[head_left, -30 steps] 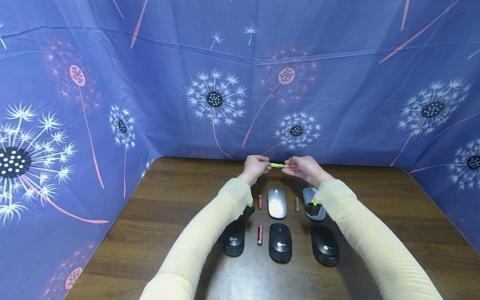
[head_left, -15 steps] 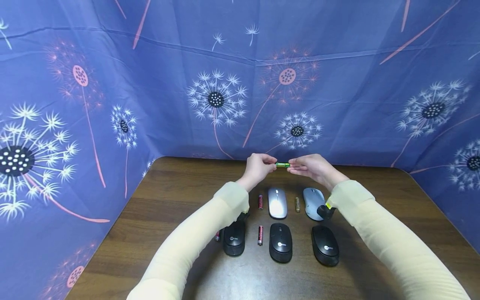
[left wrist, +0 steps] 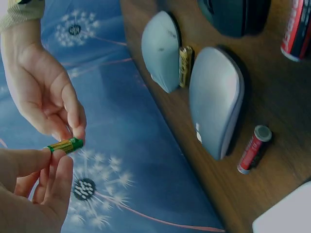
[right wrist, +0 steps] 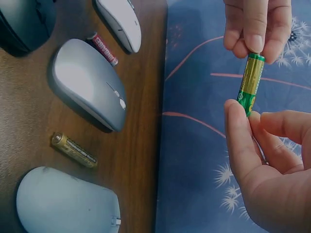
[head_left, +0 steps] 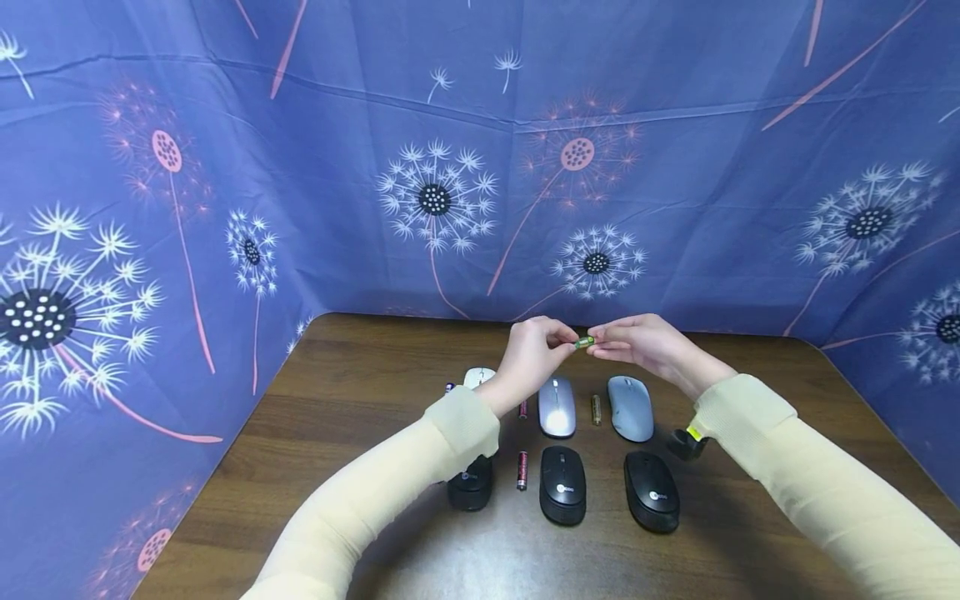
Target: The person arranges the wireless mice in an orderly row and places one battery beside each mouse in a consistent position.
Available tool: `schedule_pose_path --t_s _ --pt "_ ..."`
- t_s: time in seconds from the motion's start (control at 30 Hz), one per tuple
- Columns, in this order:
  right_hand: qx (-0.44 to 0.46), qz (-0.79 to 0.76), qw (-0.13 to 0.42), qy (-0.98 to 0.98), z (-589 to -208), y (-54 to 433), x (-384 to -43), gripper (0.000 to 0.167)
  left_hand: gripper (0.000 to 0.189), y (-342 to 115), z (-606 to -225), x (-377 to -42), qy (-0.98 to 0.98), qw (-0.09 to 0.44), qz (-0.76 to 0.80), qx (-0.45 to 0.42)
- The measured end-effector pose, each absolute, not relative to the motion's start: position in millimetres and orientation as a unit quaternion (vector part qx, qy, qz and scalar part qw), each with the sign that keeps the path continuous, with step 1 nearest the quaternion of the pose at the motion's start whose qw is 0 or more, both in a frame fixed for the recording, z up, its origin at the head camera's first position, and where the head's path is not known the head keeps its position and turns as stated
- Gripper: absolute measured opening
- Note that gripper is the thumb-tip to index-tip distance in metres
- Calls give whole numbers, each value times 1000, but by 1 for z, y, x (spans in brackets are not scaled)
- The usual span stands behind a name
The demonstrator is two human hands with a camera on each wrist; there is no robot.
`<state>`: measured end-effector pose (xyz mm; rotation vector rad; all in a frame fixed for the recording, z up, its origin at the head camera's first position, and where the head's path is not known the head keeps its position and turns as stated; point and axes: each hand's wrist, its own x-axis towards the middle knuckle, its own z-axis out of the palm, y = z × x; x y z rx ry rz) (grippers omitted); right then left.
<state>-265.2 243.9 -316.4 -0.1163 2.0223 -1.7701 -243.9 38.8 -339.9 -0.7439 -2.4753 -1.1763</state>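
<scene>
A green and gold battery (head_left: 584,342) is held above the far part of the table. My left hand (head_left: 529,354) pinches one end between thumb and fingers, as the left wrist view shows. At the other end, the fingertips of my right hand (head_left: 648,343) grip it; in the right wrist view the battery (right wrist: 251,83) spans the gap between both hands. Below them lie a silver mouse (head_left: 557,408), a blue-grey mouse (head_left: 632,409) and, between these two, a gold battery (head_left: 596,410). A red battery (right wrist: 103,48) lies on the silver mouse's other side.
Black mice stand nearer the front, in the middle (head_left: 562,486), at the right (head_left: 651,492) and partly under my left sleeve (head_left: 469,490). A red battery (head_left: 522,471) lies between two of them. A white mouse (head_left: 478,377) shows past my left wrist. A patterned blue cloth (head_left: 465,108) hangs behind the table.
Both hands have shifted right with the green battery, which now points more toward the camera and tilts. The white mouse has come into view past my left arm.
</scene>
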Motion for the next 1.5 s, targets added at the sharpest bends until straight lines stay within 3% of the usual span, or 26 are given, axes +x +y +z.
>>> schedule_pose_path --t_s 0.4,0.9,1.1,1.3,1.5 --pt "-69 -613 222 755 -320 255 -234 47 7 45 -339 -195 -863 208 -302 -347" --pt "-100 -566 215 789 -341 257 -200 38 16 55 -357 -145 -858 273 -55 -431" --pt "-114 -533 220 809 -357 263 -195 43 12 63 -368 -133 -858 257 14 -444" --pt "-149 -517 225 812 -374 266 -191 31 11 72 -383 -128 -864 221 41 -450" --pt "-180 -488 218 826 -386 268 -189 21 5 80 -397 -126 -857 238 73 -451"
